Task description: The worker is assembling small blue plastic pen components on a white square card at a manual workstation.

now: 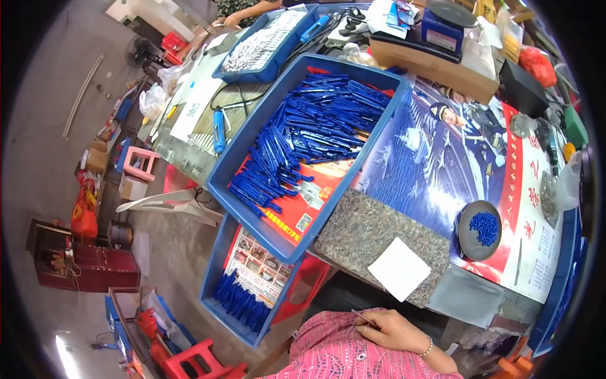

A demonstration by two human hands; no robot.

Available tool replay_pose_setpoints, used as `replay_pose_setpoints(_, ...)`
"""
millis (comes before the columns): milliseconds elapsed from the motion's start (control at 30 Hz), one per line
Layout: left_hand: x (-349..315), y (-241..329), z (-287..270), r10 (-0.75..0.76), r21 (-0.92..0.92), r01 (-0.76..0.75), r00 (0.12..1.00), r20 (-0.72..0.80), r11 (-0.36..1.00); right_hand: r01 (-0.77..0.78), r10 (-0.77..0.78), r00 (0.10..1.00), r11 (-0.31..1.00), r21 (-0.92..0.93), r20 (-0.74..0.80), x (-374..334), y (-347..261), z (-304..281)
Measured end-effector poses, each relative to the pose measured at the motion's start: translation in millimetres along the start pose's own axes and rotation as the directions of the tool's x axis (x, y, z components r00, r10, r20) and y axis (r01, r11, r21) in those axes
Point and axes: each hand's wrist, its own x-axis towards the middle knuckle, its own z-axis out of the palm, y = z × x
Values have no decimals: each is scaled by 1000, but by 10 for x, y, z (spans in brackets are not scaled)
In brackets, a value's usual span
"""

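My right hand point(394, 331), with a beaded bracelet at the wrist, rests low against my pink patterned clothing. Its fingers are closed on a thin, slender tool point(365, 318), perhaps tweezers; its far end is hard to make out. My left hand is out of view. Ahead of the right hand, a white square of paper point(399, 268) lies on the speckled table top point(353, 230). To the right stands a dark round dish point(471, 246) holding small blue pieces point(484, 228). A large blue tray point(303, 249) at centre holds many slender blue pen-like sticks point(297, 126).
Below the large tray, a second blue tray point(211, 275) holds more blue sticks. Farther back is a blue tray of white pieces point(268, 41). A cardboard box point(435, 66) and bags crowd the far right. Another person's arm point(249, 11) shows at the top.
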Motion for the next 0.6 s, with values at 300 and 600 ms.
replay_pose_setpoints(300, -298, 87, -255, 162, 309, -138, 985, -53, 941, -63, 65, 994, 998, -30, 90, 207, -118, 46)
replay_pose_setpoints(600, -1191, 1563, -1081, 413, 220, -351, 736, -537, 910, -98, 112, 984, 989, -106, 135, 453, -235, 182)
